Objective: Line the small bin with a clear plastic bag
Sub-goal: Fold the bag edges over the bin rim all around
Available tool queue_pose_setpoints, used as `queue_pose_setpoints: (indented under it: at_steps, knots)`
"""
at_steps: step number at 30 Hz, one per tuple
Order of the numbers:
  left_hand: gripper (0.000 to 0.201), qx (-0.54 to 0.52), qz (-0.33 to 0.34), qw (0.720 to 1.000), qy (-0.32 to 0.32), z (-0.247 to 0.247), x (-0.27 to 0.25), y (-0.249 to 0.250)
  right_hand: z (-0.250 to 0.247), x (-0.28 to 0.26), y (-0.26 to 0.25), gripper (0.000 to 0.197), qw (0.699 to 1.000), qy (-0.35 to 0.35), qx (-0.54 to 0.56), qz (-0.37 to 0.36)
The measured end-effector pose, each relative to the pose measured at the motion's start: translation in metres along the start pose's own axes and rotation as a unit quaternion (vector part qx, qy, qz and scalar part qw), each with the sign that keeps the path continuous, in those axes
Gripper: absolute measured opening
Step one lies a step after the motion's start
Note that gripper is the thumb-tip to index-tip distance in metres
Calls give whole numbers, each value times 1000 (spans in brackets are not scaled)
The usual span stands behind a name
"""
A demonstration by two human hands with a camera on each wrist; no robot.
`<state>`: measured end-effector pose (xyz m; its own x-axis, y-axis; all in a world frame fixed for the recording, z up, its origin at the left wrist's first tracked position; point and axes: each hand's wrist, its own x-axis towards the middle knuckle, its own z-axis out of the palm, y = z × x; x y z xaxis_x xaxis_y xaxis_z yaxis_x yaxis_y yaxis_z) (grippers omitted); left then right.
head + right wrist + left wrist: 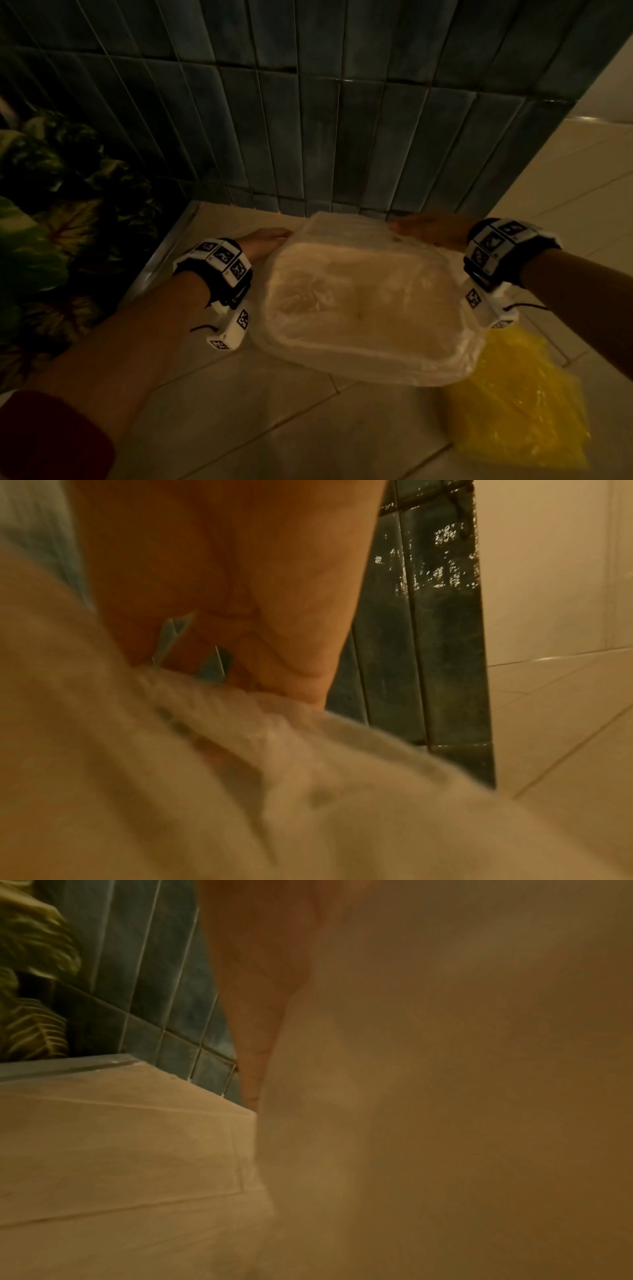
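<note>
- small bin point(370, 346) on floor tiles point(260, 411), frame centre; clear plastic bag point(363, 294) draped over rim
- left hand point(263, 245) at 10 o'clock, against bag; grip unclear
- right hand point(431, 229) at 2 o'clock, fingers pinching bag edge
- yellow bag point(513, 404) at 5 o'clock

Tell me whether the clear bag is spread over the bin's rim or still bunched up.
Spread: the clear bag drapes over the bin's rim on the near side, both hands at its far corners.

Clear bag point(346, 226) draped over floor-standing bin point(370, 346)
</note>
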<state>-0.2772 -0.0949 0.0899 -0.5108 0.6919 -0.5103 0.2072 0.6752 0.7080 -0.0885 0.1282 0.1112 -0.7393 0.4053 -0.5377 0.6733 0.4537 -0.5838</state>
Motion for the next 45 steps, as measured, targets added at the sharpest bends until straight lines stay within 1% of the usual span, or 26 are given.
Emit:
queue_pose_setpoints:
  at_steps: [2,3,4,7,10,12,14,17,18,20,22,24,25,27,29,31,32,34,36,38,40,41,42,43,44,45]
  knots:
    - [40,16,15,1000,5,-1,2,-4,2,0,-8,50,998,-42,-38,-23]
    - [39,13,25,999,16,-3,4,-8,2,2,-8,38,997,-40,-62,-38]
    - [37,10,42,999,33,-4,6,-10,4,4,-7,34,995,-22,-85,-54]
    - [34,-5,92,994,65,-5,7,-15,11,12,-2,30,990,33,-103,-92]
    - [32,-23,99,992,69,-3,6,-17,17,16,-2,33,974,47,-204,-90]
    - [32,-47,83,993,70,-1,5,-14,16,14,-6,34,968,52,-229,-84]
    - [25,-83,40,995,49,-2,3,-14,11,11,-6,27,973,33,-210,-88]
    - [20,-170,-26,985,23,-8,3,-19,0,5,0,30,977,-15,-207,-39]
    - [20,-166,-23,986,23,-9,1,-20,-3,4,2,30,974,-27,-222,-33]
    - [21,-100,7,995,18,-7,-2,-18,-5,4,7,26,968,-34,-243,-60]
    - [28,-86,28,996,4,-2,-2,-16,-3,3,10,27,967,-17,-244,-76]
    - [20,-84,49,995,14,4,-3,-13,5,3,10,29,967,35,-231,-98]
    - [12,-124,36,991,31,7,-2,-9,9,4,10,28,970,57,-208,-111]
    - [14,-203,-17,976,78,12,0,-6,14,2,12,29,983,80,-129,-105]
    - [11,-185,-12,976,112,10,3,-12,14,-6,16,20,990,66,-105,-68]
    - [3,-109,17,988,107,4,2,-25,8,-15,28,28,993,37,-102,-54]
    - [5,-84,23,991,103,0,0,-32,5,-23,35,31,997,28,-63,-38]
    - [4,-104,9,991,84,-7,-8,-44,5,-41,52,36,997,27,65,20]
    - [12,-172,-40,981,79,-13,-23,-53,10,-59,71,43,978,42,188,76]
    - [18,-226,-71,970,56,-15,-36,-67,22,-74,93,49,956,45,275,92]
    - [23,-250,-80,965,23,-15,-49,-82,36,-88,112,81,931,35,351,93]
    - [26,-263,-81,961,13,-14,-54,-88,45,-95,116,92,920,27,383,82]
    - [28,-278,-78,957,2,-12,-59,-94,53,-101,117,91,914,25,399,71]
    - [32,-296,-75,952,-7,-9,-62,-99,60,-105,115,81,909,32,412,60]
    - [36,-308,-68,949,-18,-5,-65,-102,67,-109,113,70,901,53,427,47]
    - [39,-315,-59,947,-26,0,-68,-104,73,-114,112,67,895,79,439,29]
